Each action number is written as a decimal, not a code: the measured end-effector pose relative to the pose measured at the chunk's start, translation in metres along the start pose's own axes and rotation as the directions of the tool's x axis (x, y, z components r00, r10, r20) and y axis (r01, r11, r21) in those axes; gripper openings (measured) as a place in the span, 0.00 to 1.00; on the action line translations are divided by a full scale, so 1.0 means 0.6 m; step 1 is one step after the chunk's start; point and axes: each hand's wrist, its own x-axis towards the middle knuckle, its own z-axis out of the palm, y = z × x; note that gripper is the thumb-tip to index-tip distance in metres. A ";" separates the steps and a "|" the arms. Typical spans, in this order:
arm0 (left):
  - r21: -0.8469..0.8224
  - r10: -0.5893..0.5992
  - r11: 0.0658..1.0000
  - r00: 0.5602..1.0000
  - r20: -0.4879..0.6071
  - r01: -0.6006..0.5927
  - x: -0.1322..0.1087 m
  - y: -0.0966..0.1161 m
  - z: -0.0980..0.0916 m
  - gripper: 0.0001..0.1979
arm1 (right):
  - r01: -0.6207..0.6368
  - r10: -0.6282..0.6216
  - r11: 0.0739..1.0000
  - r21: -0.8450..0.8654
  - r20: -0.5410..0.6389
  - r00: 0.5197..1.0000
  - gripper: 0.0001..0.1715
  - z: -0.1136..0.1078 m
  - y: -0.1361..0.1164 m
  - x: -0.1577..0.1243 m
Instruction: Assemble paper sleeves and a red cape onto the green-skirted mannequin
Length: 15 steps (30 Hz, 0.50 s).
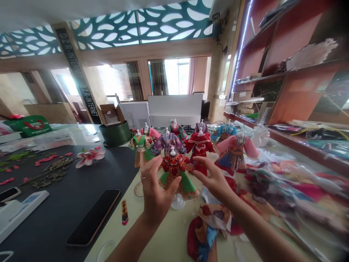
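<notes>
Cupping the air on either side of a green-and-red miniature dress (174, 174) on a clear stand (177, 202), the left hand (156, 189) and right hand (215, 180) are both open, with fingers curved and neither closed around it. The left fingertips (156, 163) are at the dress's left edge, and the right fingertips (194, 168) are by its upper right side, though actual contact is hard to tell. Behind the dress stands a cluster of miniature costumes (200, 147) on stands, and a green round tub (116, 134) sits farther back to its left, its contents hidden. An open cardboard carton (110, 114) is just behind the tub. Left of the dress lie a smartphone (92, 216) and an artificial flower (89, 156) on a dark tabletop (62, 174). Right of it, clear plastic bags (294, 193) hold bright fabric, and loose fabric scraps (207, 229) lie in front of it.
</notes>
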 end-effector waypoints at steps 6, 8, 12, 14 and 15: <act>-0.080 -0.143 0.986 0.987 0.070 0.149 0.038 -0.013 0.007 0.16 | 0.045 -0.042 0.984 0.173 -0.024 0.999 0.12 0.050 0.003 0.021; -0.134 -0.262 0.950 0.954 0.144 0.281 0.051 -0.015 0.007 0.12 | 0.089 -0.080 0.990 0.108 -0.085 0.993 0.09 0.057 -0.002 0.010; -0.172 -0.363 0.896 0.898 0.248 0.409 0.074 -0.016 0.005 0.10 | 0.277 -0.290 0.957 -0.089 -0.189 0.938 0.05 0.063 -0.017 -0.008; -0.186 -0.359 0.888 0.887 0.291 0.421 0.085 -0.017 0.001 0.09 | 0.371 -0.392 0.919 -0.136 -0.200 0.898 0.06 0.066 -0.023 -0.012; -0.198 -0.354 0.882 0.879 0.321 0.428 0.090 -0.018 -0.001 0.09 | 0.407 -0.431 0.901 -0.152 -0.195 0.881 0.06 0.068 -0.025 -0.014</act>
